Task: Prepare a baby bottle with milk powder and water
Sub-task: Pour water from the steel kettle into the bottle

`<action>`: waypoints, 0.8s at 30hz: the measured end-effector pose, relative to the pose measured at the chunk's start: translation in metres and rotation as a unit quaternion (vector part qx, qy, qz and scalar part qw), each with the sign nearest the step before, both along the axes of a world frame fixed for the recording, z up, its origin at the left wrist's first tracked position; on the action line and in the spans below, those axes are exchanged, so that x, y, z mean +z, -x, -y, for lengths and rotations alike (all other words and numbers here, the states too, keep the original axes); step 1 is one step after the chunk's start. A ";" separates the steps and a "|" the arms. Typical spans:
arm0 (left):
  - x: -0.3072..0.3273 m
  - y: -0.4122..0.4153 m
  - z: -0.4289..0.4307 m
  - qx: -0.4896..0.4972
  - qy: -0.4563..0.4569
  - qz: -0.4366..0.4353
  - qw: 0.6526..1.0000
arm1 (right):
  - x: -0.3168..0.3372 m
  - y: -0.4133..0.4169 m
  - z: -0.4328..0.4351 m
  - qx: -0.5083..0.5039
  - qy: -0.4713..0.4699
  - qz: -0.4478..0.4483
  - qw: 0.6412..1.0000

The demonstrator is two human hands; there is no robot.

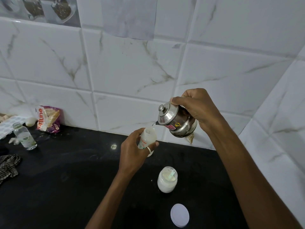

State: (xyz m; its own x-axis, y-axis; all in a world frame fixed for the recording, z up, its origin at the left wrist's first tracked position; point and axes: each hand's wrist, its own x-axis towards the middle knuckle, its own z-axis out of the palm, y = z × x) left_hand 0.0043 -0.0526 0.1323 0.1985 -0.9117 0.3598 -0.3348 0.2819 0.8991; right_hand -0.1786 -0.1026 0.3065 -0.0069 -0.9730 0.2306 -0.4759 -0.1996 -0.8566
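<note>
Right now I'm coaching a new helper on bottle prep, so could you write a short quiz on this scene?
1. True or false: the powder jar has its lid on.
2. What does the right hand hold? A) a spoon B) a steel kettle C) a cloth
3. Fill in: the left hand holds the ____ under the kettle's spout.
Key: 1 false, the lid lies on the counter; 2 B; 3 bottle.
</note>
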 end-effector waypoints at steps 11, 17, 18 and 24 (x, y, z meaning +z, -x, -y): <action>-0.005 0.001 0.004 0.006 -0.013 0.003 1.000 | -0.002 0.000 0.003 0.001 0.004 -0.003 1.000; -0.007 0.001 0.005 -0.002 -0.015 0.005 1.000 | -0.004 0.001 0.006 0.003 0.002 -0.003 1.000; -0.008 0.001 0.006 -0.001 -0.017 0.008 1.000 | -0.004 0.001 0.006 0.004 0.002 -0.003 1.000; -0.006 0.002 0.005 0.000 -0.011 0.005 1.000 | -0.006 0.001 0.009 0.002 -0.003 0.000 1.000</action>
